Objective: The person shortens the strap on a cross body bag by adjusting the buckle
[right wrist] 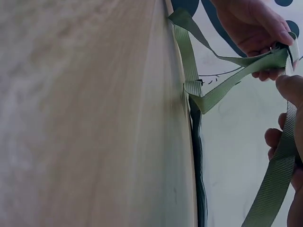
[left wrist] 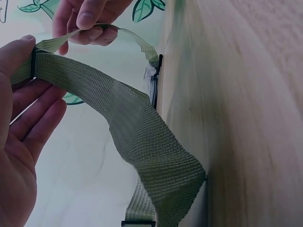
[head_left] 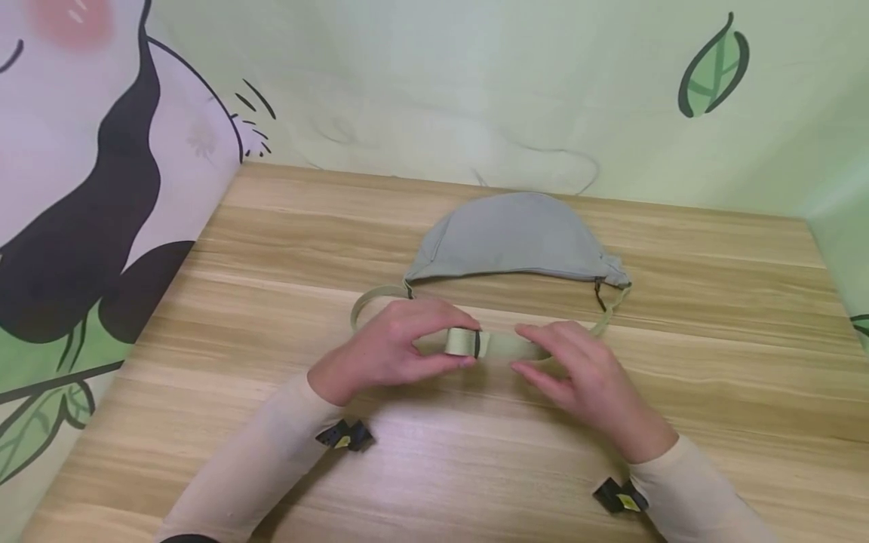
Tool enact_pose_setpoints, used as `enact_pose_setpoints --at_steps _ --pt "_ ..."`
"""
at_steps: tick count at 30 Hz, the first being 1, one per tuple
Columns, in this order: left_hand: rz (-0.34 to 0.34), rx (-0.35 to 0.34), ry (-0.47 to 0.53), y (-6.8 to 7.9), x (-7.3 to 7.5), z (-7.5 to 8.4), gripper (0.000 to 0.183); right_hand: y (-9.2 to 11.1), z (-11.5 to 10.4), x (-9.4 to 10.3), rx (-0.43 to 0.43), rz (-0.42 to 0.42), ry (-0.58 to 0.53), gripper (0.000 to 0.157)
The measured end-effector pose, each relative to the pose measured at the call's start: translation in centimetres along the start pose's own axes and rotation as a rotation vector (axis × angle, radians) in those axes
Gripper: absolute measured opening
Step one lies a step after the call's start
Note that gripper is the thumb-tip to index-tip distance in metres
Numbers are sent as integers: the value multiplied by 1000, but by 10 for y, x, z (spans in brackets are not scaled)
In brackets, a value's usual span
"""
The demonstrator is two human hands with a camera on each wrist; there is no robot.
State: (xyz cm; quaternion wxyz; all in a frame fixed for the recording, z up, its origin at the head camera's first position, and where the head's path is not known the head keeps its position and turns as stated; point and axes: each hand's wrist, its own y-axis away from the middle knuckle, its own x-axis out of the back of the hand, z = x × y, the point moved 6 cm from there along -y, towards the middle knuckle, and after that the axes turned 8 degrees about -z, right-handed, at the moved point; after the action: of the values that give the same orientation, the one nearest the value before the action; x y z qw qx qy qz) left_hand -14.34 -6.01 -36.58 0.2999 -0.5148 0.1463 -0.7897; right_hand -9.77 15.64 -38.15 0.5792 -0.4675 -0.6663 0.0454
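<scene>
Head view, from where I stand: a person at a wood-grain table (head_left: 462, 483), both hands up on a pale green strap (left wrist: 151, 137). Left hand (head_left: 387, 347) narrow, thumb and fingers pinching the strap at a black slider (head_left: 478, 344), webbing looped over there. Right hand (head_left: 591, 377) just beside it, thumb and fingers a little apart in this view with the webbing between them; both wrist views show it holding the strap lightly. Strap's location: held above the near side of the tabletop, running between the hands, then back to both lower corners of a grey crescent bag (head_left: 516, 237). Bag lies on the far part of the table, curved edge toward the wall (head_left: 421, 90), straight edge toward the person. Dark cord (head_left: 600, 294) hangs at its right corner. Left wrist view: strap twisted and folded below the left hand, black buckle (left wrist: 137, 223) cut off at the bottom. Pale sleeves (head_left: 258, 452) on both arms; leaf drawing (head_left: 716, 72) on the wall.
</scene>
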Motion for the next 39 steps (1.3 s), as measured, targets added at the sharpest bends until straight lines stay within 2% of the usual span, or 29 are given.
enact_pose_setpoints --at_steps 7,15,24,33,39 --pt "0 -5 48 -1 0 0 39 -4 -6 2 95 75 31 41" --pt "-12 -26 61 -4 -1 3 48 -8 -11 3 148 88 -21 38" --pt "-23 -32 103 -8 -5 4 48 -14 -15 -1 189 104 -49 38" --pt "-37 -32 134 -7 -11 0 43 -17 -20 -6 161 94 -104 39" --pt "-10 -33 120 -6 -9 0 42 -15 -14 -10 74 23 -105 45"
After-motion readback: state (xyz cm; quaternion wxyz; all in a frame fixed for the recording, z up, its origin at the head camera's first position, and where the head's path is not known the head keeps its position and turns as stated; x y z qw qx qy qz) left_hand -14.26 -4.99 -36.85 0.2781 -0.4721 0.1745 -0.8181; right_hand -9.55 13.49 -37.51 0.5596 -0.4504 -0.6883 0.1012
